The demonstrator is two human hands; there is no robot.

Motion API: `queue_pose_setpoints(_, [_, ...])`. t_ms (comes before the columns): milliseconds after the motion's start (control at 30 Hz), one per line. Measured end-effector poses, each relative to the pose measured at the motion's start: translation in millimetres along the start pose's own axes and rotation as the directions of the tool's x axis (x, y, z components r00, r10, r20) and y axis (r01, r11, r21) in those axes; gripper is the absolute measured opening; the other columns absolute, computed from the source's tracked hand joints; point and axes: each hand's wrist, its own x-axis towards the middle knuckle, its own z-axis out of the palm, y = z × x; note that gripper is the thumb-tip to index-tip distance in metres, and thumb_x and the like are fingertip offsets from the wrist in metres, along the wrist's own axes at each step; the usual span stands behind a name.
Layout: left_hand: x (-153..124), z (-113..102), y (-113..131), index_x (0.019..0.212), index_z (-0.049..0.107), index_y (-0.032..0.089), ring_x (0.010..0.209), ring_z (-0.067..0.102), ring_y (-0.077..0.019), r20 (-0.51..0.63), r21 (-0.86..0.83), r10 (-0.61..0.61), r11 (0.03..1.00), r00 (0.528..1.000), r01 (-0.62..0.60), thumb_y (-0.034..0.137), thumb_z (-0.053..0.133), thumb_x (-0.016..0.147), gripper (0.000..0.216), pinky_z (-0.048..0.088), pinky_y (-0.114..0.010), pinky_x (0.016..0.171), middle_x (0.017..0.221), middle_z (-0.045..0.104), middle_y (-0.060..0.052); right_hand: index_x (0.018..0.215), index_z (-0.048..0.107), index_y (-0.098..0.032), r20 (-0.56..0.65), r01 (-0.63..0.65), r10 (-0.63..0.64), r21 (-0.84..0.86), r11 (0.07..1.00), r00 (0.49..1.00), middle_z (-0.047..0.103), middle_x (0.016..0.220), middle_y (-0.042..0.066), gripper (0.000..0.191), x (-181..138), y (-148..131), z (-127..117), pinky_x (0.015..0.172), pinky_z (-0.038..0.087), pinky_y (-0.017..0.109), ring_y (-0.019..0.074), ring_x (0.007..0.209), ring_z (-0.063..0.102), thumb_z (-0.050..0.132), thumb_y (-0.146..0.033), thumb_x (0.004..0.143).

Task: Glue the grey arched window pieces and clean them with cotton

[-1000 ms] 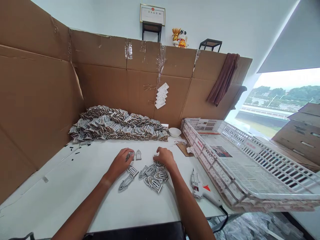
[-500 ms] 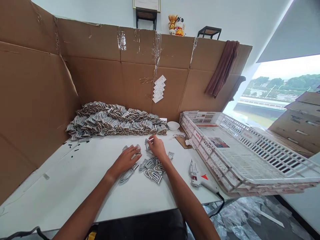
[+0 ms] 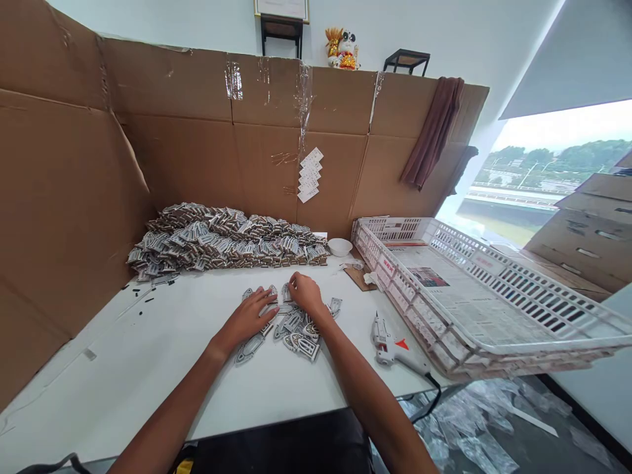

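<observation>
Several small grey arch-shaped flat pieces (image 3: pixel 296 337) lie scattered on the white table (image 3: pixel 148 368) in front of me. My left hand (image 3: pixel 247 317) rests flat on the left side of this cluster, fingers stretched out over a few pieces. My right hand (image 3: pixel 306 293) sits at the far edge of the cluster with its fingers curled down onto a piece; what they pinch is too small to name. A long heap of the same pieces (image 3: pixel 222 240) is stacked along the cardboard wall behind.
A white glue gun (image 3: pixel 388 343) with a black cord lies right of the cluster. A white slatted crate (image 3: pixel 494 296) lined with newspaper overhangs the table's right edge. A small white bowl (image 3: pixel 340 247) stands by the heap. Cardboard walls (image 3: pixel 197 145) enclose the left and back.
My right hand drew back from its reach and came down onto the far pieces. My left hand stayed on the cluster's left side. The view shifted slightly.
</observation>
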Motion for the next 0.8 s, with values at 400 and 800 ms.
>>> queue_pose_setpoints(400, [-2, 0, -3, 0.154, 0.069, 0.030, 0.167, 0.041, -0.0301, 0.015, -0.019, 0.016, 1.000, 1.000, -0.015, 0.050, 0.041, 0.115, 0.052, 0.035, -0.058, 0.136, 0.170, 0.057, -0.005, 0.083, 0.080, -0.022, 0.299, 0.100, -0.164, 0.218, 0.971, 0.940, 0.082, 0.082, 0.000, 0.026, -2, 26, -8, 0.070, 0.050, 0.025, 0.0189, 0.080, 0.076, 0.100, -0.034, 0.071])
queue_pose_setpoints(800, [2, 4, -11, 0.154, 0.068, 0.027, 0.167, 0.041, -0.0295, 0.025, 0.001, 0.013, 1.000, 1.000, -0.013, 0.045, 0.039, 0.117, 0.051, 0.035, -0.057, 0.136, 0.171, 0.056, -0.007, 0.117, 0.079, -0.017, -0.098, 0.086, -0.037, 0.564, 0.821, 0.995, 0.077, 0.091, 0.000, 0.022, 26, 57, -1, 0.078, 0.061, 0.033, 0.0178, 0.080, 0.073, 0.075, -0.033, 0.102])
